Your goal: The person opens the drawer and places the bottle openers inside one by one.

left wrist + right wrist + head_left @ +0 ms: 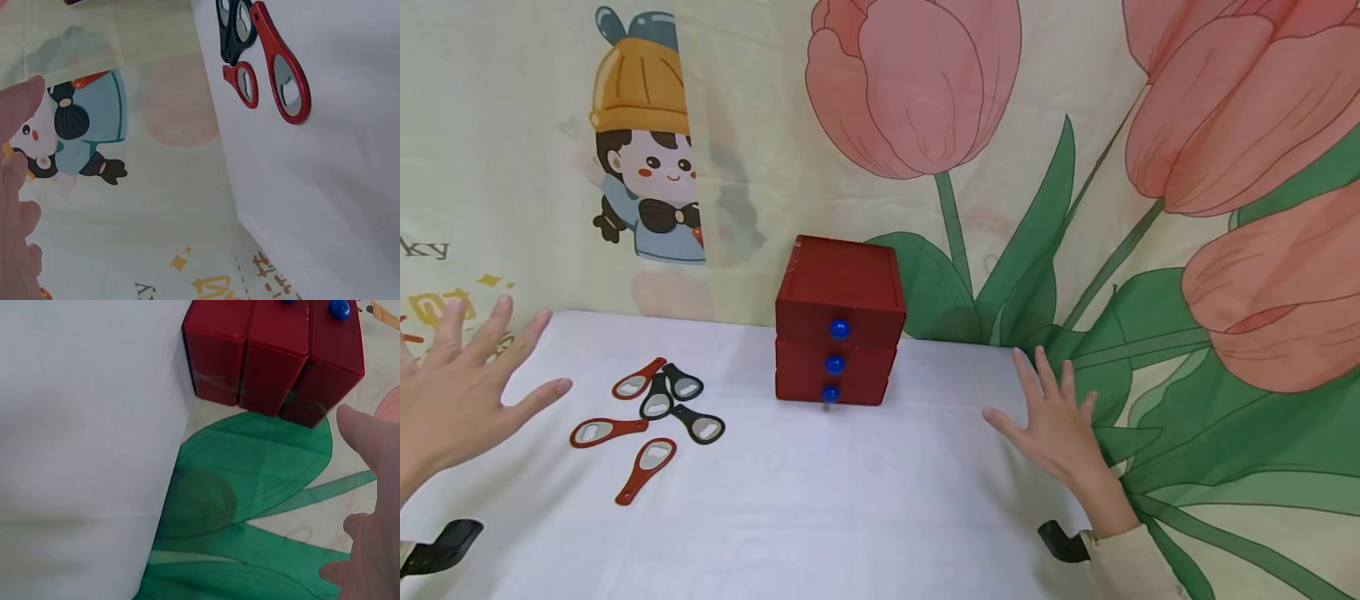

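Two hands (463,396) (1056,429) raised, fingers (523,346) spread, red drawer box (808,327) between

Head view: high, looking forward and down over white table (865,517). Wrist views: nearer, scene turned sideways; left shares red and black magnifiers (657,405) with head, right shares red drawer box (812,321).

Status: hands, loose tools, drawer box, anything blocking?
Left hand, right hand: spread, holding nothing. Three red tools, three black tools on white table, nearer left hand. Red drawer box upright, looks closed. No obstruction seen between box and right hand.
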`<state>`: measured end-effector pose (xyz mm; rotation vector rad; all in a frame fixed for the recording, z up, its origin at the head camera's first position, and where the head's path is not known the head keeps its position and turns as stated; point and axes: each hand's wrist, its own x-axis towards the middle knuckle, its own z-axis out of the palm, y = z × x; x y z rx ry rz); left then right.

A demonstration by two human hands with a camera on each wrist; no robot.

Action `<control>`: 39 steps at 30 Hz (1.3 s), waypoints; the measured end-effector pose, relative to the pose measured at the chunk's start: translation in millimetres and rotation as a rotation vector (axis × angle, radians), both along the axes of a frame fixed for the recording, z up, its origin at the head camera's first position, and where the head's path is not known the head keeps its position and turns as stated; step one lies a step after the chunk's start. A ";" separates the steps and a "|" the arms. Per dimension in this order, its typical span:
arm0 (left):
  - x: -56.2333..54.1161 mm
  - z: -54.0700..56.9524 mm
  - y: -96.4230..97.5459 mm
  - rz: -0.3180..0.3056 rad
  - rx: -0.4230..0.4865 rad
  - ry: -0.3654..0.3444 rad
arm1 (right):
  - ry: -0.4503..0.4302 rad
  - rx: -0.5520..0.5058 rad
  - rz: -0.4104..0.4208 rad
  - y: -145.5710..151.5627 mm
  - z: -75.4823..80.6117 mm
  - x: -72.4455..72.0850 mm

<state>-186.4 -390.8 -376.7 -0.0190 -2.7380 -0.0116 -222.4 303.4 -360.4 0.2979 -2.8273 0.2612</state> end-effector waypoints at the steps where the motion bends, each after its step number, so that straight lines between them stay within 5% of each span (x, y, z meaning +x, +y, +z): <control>1: -0.7 0.9 0.9 0.007 -0.009 -0.005 | -0.003 -0.004 0.003 -2.4 -0.2 -0.9; 9: -6.8 8.3 3.4 -0.009 0.015 -0.025 | -0.037 -0.022 0.022 -22.1 -6.6 -8.5; 28: -35.9 7.2 12.3 -0.198 0.338 -0.102 | -0.185 -0.168 0.092 -58.9 -21.7 -12.0; 39: -57.0 31.4 43.5 -0.337 0.516 -0.215 | -0.271 -0.291 0.200 -79.6 -21.1 -13.9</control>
